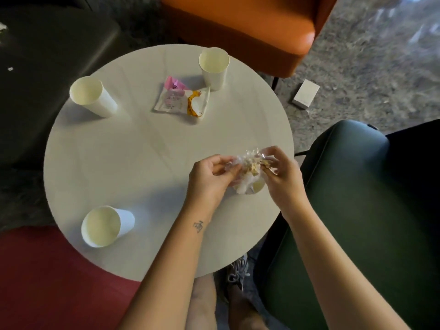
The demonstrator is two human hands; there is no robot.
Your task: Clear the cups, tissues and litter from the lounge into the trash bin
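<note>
Over the near right part of the round white surface [142, 151], my left hand [209, 175] and right hand [283, 172] work a crumpled wad of clear plastic wrap and white tissue [250, 165]. The fingers [220, 163] of both hands are curled in and pinch it from opposite sides, apparently squeezing loose litter into one bundle that can be carried in a single trip. Something pale sits just under the wad, possibly a cup, but it is too hidden to tell.

Still to be cleared are a white paper cup at far left [94, 96], a second white paper cup at the far edge [213, 67], and a third white paper cup at near left [104, 226], all upright. Flat printed snack wrappers [181, 101] lie beside the far one. A small white box [306, 94] rests on the floor beyond. The trash bin is out of view.
</note>
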